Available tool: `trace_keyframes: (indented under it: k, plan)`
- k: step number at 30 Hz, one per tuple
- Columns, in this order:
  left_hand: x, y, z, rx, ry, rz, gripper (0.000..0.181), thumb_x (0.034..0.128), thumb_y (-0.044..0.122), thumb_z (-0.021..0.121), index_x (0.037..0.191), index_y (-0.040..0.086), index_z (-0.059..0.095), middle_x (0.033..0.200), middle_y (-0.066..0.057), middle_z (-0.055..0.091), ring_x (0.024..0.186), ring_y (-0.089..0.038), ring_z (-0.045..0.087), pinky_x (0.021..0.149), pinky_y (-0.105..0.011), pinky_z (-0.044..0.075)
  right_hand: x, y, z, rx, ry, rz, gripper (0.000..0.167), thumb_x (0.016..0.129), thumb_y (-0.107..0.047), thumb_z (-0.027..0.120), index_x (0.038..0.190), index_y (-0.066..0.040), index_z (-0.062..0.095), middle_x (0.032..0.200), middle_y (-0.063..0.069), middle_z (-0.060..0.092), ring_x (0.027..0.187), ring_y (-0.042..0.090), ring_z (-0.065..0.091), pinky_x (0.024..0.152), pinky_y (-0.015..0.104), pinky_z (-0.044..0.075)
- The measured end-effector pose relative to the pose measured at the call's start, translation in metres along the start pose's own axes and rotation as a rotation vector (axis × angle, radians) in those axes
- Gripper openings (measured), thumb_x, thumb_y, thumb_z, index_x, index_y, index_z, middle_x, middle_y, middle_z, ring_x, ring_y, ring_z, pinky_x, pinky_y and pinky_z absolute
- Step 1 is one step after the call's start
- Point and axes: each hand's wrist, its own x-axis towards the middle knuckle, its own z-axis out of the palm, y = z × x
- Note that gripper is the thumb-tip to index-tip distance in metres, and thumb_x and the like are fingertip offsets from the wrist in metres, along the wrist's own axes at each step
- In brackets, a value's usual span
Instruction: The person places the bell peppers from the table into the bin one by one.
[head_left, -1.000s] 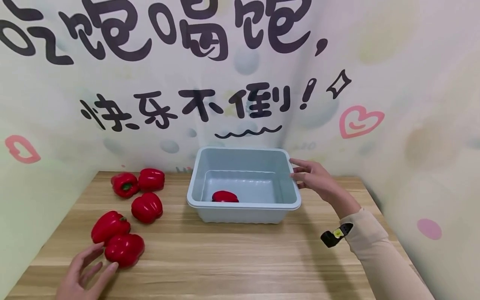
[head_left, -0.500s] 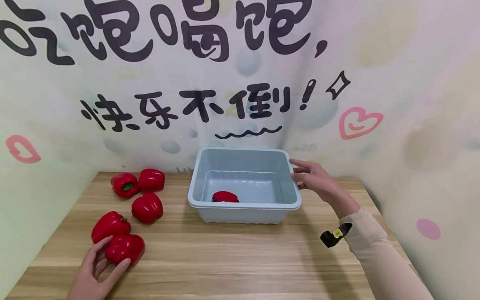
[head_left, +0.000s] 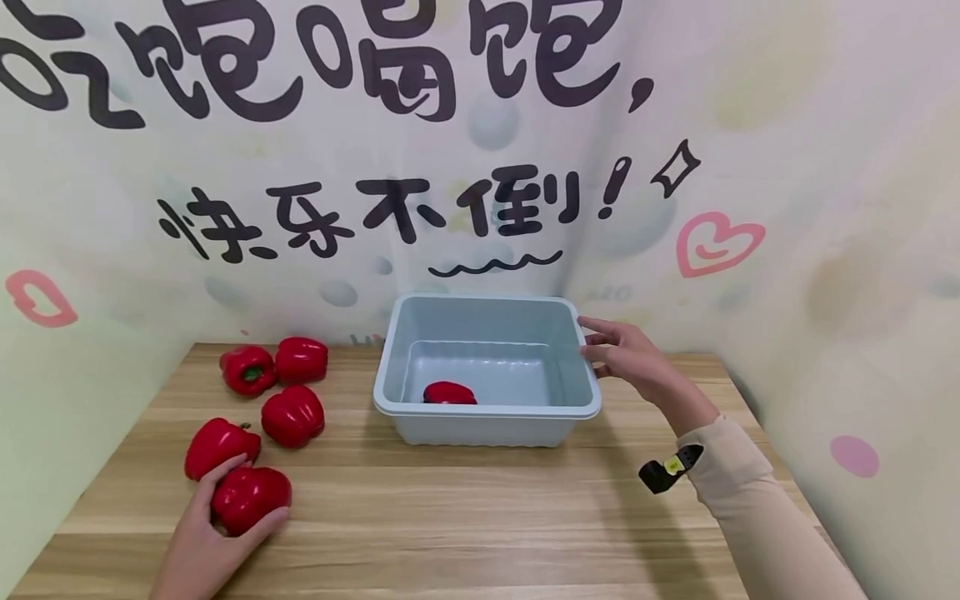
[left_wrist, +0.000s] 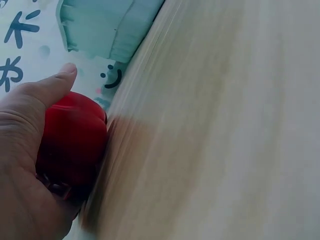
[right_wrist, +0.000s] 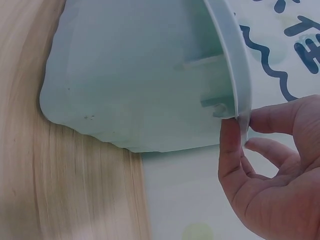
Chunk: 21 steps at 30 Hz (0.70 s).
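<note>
My left hand [head_left: 210,533] curls round a glossy red bell pepper [head_left: 251,498] at the front left of the table. In the left wrist view the thumb lies along one side of that pepper [left_wrist: 75,135], and most of the other fingers are hidden. At the basin's right side, my right hand [head_left: 633,358] pinches the rim of a pale blue plastic basin [head_left: 487,429]. The right wrist view shows the thumb and fingers on either side of the rim [right_wrist: 241,75]. One red bell pepper [head_left: 450,393] lies inside the basin, partly hidden by its front wall.
Just behind the held pepper is another red bell pepper [head_left: 219,448]. Farther back are three more: a near one [head_left: 293,416], a left one [head_left: 248,370] and a right one [head_left: 302,360]. A printed wall cloth [head_left: 337,287] hangs behind the wooden table [head_left: 480,525].
My left hand has moved right and forward, closing its fingers round the nearest bell pepper. The pepper behind it has shifted very slightly. My right hand has stayed at the basin rim.
</note>
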Motion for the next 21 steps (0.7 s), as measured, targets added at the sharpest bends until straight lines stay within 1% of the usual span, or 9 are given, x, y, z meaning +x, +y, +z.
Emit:
trace_keyframes:
  k: [3,5,9,11,13,15,21]
  plan:
    - [0.004,0.001,0.0,-0.012,0.0,-0.025,0.116,0.083,0.05,0.088,0.166,0.014,0.016,0.163,-0.028,0.031,0.139,-0.056,0.033,0.091,-0.063,0.061,0.001,-0.001,0.001,0.002,-0.001,0.007,0.069,0.104,-0.013,0.06,0.167,-0.015,0.031,0.157,0.027,0.049,0.129,0.038,0.062,0.106,0.051,0.059]
    - [0.006,0.001,0.0,-0.023,0.003,-0.028,0.116,0.0829,0.049,0.089,0.166,0.013,0.017,0.163,-0.026,0.032,0.14,-0.055,0.033,0.09,-0.061,0.062,0.001,-0.002,0.001,0.004,-0.003,0.009,0.069,0.104,-0.012,0.061,0.167,-0.015,0.031,0.157,0.027,0.048,0.13,0.038,0.061,0.106,0.05,0.059]
    - [0.011,0.0,-0.001,-0.027,0.01,0.004,0.11,0.084,0.047,0.089,0.164,0.011,0.021,0.162,-0.025,0.035,0.139,-0.054,0.034,0.089,-0.06,0.062,0.002,-0.004,0.001,0.004,-0.003,0.008,0.069,0.105,-0.013,0.061,0.167,-0.016,0.031,0.157,0.027,0.048,0.131,0.039,0.061,0.106,0.049,0.059]
    - [0.013,0.0,-0.002,-0.021,-0.006,0.004,0.108,0.0854,0.048,0.087,0.164,0.011,0.022,0.163,-0.025,0.034,0.14,-0.054,0.034,0.092,-0.062,0.061,0.003,-0.004,0.001,0.007,-0.005,0.006,0.069,0.105,-0.012,0.06,0.167,-0.015,0.031,0.157,0.027,0.048,0.131,0.039,0.06,0.106,0.05,0.059]
    - [0.014,0.0,-0.003,-0.016,-0.014,-0.001,0.107,0.086,0.048,0.086,0.164,0.012,0.023,0.163,-0.026,0.033,0.14,-0.054,0.034,0.092,-0.061,0.061,0.003,-0.005,0.001,0.007,-0.008,0.005,0.069,0.105,-0.012,0.06,0.167,-0.015,0.031,0.157,0.027,0.048,0.132,0.039,0.06,0.106,0.05,0.059]
    - [0.015,0.001,-0.002,-0.019,-0.021,0.006,0.105,0.0863,0.048,0.086,0.164,0.012,0.025,0.163,-0.026,0.033,0.14,-0.053,0.035,0.092,-0.06,0.062,0.002,-0.005,0.001,0.009,-0.009,0.007,0.069,0.105,-0.012,0.06,0.167,-0.015,0.031,0.158,0.027,0.048,0.132,0.039,0.06,0.106,0.05,0.059]
    - [0.012,0.002,0.004,-0.065,-0.007,0.055,0.094,0.088,0.041,0.086,0.159,0.013,0.032,0.161,-0.02,0.038,0.138,-0.048,0.038,0.088,-0.051,0.062,0.0,-0.004,0.0,0.004,-0.006,0.009,0.069,0.105,-0.01,0.059,0.167,-0.012,0.031,0.159,0.029,0.046,0.133,0.04,0.061,0.104,0.048,0.06]
